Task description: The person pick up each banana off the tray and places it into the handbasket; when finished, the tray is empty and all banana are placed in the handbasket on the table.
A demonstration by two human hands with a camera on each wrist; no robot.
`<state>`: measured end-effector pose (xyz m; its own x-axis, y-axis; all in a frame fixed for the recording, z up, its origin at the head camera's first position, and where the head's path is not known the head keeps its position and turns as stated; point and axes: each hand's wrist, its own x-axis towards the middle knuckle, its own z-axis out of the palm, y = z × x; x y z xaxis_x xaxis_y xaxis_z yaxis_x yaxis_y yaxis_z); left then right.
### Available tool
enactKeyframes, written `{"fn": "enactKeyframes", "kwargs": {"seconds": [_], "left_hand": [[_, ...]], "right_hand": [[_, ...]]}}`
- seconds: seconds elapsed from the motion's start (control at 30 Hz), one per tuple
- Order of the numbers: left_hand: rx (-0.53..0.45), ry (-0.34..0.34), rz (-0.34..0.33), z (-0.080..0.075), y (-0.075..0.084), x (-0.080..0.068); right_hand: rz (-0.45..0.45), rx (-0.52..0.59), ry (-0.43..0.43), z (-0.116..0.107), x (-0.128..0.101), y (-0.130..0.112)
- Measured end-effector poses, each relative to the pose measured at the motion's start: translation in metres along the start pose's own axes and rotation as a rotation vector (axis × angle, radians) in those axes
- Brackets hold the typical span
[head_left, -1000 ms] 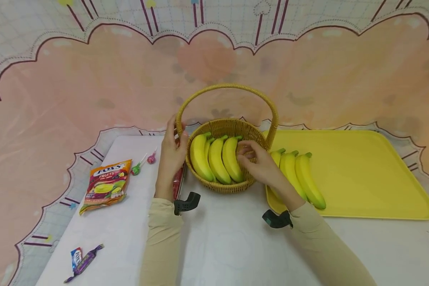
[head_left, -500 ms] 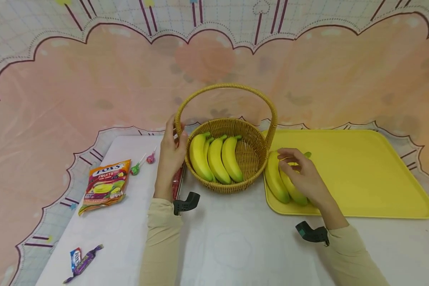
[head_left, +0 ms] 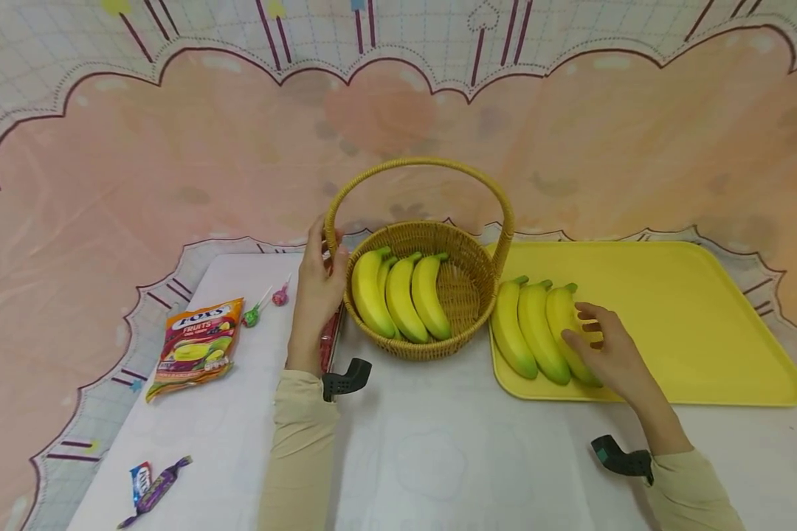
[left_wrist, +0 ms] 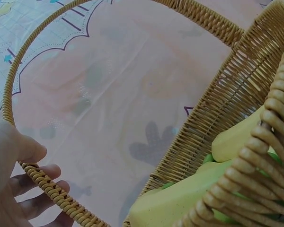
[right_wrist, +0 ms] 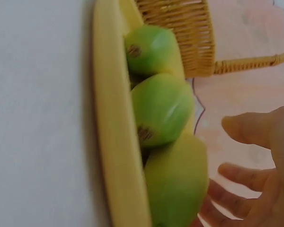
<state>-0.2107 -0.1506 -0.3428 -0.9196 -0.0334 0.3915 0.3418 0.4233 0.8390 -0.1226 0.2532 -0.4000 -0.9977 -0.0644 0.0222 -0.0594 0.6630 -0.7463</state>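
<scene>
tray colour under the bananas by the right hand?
Plain yellow tray; clearest in the head view.

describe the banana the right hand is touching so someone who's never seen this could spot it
Find the yellow tray right of the wicker basket. Three bananas lie side by side at its left end. The one meant is the farthest from the basket, with the right hand resting fingers on it; the other two are untouched.

In front of me the white surface (head_left: 438,457) carries a wicker basket (head_left: 468,284) at centre, a yellow tray (head_left: 691,324) to its right, a candy bag (head_left: 195,345) and two lollipops (head_left: 266,304) at left, and wrapped sweets (head_left: 151,487) at lower left.
</scene>
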Motion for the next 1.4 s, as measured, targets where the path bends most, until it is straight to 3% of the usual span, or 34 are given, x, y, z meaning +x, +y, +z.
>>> {"fn": "enactKeyframes", "kwargs": {"seconds": [0.2,0.5,0.9,1.17,1.4], "left_hand": [[0.0,-0.01,-0.002,0.001,0.0,0.001],[0.007,-0.019,0.0,0.002,0.0,0.003],[0.01,-0.014,-0.005,0.003,-0.001,0.001],[0.017,-0.01,0.002,0.001,-0.003,0.0],[0.011,-0.002,0.009,0.001,-0.003,0.0]], "right_hand": [[0.105,-0.068,-0.108,-0.001,-0.003,0.008],[0.094,-0.057,-0.092,-0.006,-0.015,0.001],[-0.03,-0.028,-0.054,-0.001,-0.033,-0.026],[-0.172,0.017,-0.058,0.018,-0.037,-0.053],[-0.248,0.058,-0.075,0.036,-0.026,-0.071]]}}
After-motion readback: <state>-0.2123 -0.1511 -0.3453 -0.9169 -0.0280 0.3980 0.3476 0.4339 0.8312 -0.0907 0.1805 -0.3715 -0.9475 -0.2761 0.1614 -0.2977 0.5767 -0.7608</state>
